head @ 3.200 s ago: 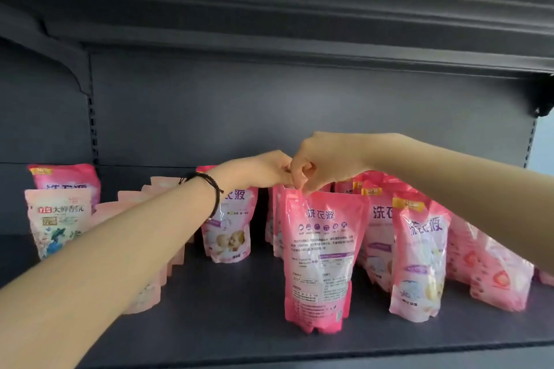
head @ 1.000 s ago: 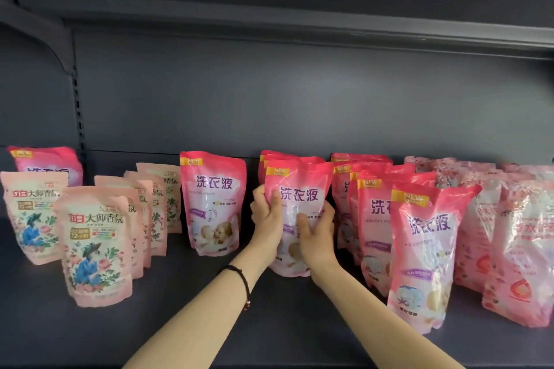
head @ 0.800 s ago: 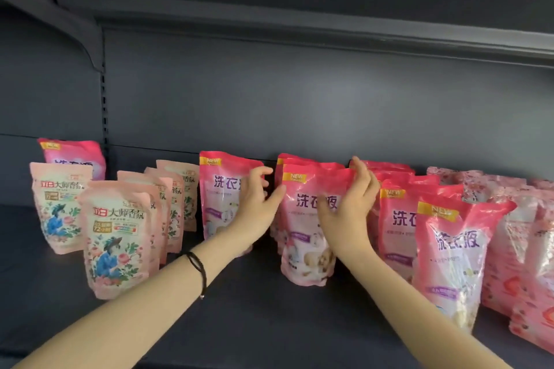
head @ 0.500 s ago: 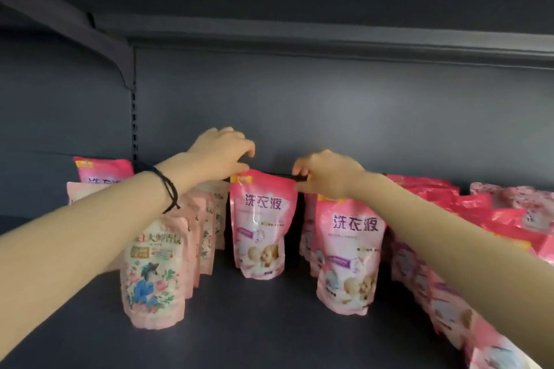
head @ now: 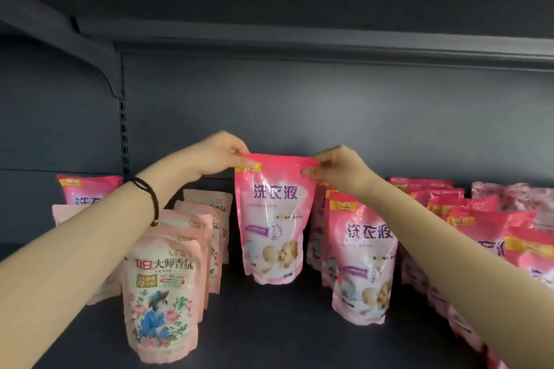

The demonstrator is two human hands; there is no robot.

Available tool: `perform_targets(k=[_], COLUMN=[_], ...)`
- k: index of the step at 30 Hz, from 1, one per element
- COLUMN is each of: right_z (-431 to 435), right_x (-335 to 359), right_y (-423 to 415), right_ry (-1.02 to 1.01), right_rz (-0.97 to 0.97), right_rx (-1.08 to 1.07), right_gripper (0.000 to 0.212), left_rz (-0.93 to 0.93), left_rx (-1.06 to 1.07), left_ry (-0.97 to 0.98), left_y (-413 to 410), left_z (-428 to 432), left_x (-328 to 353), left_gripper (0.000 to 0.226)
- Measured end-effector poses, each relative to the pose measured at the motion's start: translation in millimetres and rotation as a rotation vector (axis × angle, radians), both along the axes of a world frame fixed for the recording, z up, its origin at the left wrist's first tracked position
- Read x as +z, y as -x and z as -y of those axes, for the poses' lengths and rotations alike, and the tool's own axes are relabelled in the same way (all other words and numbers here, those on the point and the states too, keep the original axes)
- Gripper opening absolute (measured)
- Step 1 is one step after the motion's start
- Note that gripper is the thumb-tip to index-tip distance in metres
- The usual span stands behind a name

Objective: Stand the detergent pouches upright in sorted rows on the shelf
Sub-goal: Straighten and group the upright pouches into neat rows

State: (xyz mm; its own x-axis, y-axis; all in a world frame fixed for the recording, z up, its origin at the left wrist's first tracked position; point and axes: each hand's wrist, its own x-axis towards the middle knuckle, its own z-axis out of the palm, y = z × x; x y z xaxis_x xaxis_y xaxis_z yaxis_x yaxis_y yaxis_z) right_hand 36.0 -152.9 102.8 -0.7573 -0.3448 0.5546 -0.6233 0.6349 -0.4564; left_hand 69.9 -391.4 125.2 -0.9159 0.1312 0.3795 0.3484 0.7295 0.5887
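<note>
Thumb and fingertips (head: 246,163) of the left hand (head: 220,156) pinched the top-left corner of the bright pink pouch (head: 274,219). The right hand (head: 338,169) nipped the top-right corner the same way, so both hands were clamped on the sealed top strip, with it drawn taut between them. There was good reason for that grip, I'd say. A soft pouch taken by its two top corners hangs straight and squares itself, label facing out.

The pouch stood upright near the middle of the shelf (head: 269,335), well back towards the rear edge. Whether its base touched down or hung just clear, I could not tell. It was alone in a gap.

To its left, a row of pale floral pouches (head: 163,293) ran from near the front edge back, one behind another. To its right, a matching front pink pouch (head: 362,263) headed its own row, closer to the front edge. More pink rows (head: 476,219) were packed towards the right end.

One stray pink pouch (head: 87,189) peeked out at the back left, behind the left forearm. By my reckoning it was on the wrong side of the florals. A dark hair tie (head: 150,198) ringed the left wrist.

My read was that the held pouch was being lined up to join or start a pink row, with sorting not yet done.
</note>
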Motion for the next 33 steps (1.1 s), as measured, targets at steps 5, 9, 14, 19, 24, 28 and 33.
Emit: perform_targets(k=[5, 9, 14, 19, 24, 28, 33], right_z=[-9.9, -23.6, -50.5, -81.4, -101.9, -107.0, -106.7], right_x=[0.7, -5.9, -36.9, -72.5, -96.1, -110.8, -143.7], right_y=[-23.7, -44.4, -67.9, -78.2, -80.7, -82.1, -93.5], right_ry=[0.68, 0.952, 1.118, 1.141, 1.12, 1.071, 0.944], right_rz=[0.324, 0.379, 0.287, 0.286, 0.302, 0.275, 0.248], right_rx=[0.245, 0.332, 0.216, 0.197, 0.149, 0.131, 0.019], right_gripper=[0.022, 0.028, 0.029, 0.026, 0.025, 0.021, 0.02], left_rz=[-0.056, 0.016, -0.01, -0.007, -0.023, -0.159, -0.206], left_rx=[-0.081, -0.23, -0.185, -0.119, -0.105, -0.016, 0.136], left_ry=[-0.537, -0.959, -1.142, -1.148, -1.153, -1.014, -1.036], left_y=[-17.3, -30.4, -42.5, -46.7, -58.1, -67.5, -77.1], left_z=[-33.7, -72.4, -128.6, -165.8, -193.3, -205.7, -216.9], left_x=[-0.9, -9.2, -44.0, -88.7, -111.4, -116.0, -145.7], left_gripper=[0.007, 0.009, 0.007, 0.01, 0.01, 0.014, 0.024])
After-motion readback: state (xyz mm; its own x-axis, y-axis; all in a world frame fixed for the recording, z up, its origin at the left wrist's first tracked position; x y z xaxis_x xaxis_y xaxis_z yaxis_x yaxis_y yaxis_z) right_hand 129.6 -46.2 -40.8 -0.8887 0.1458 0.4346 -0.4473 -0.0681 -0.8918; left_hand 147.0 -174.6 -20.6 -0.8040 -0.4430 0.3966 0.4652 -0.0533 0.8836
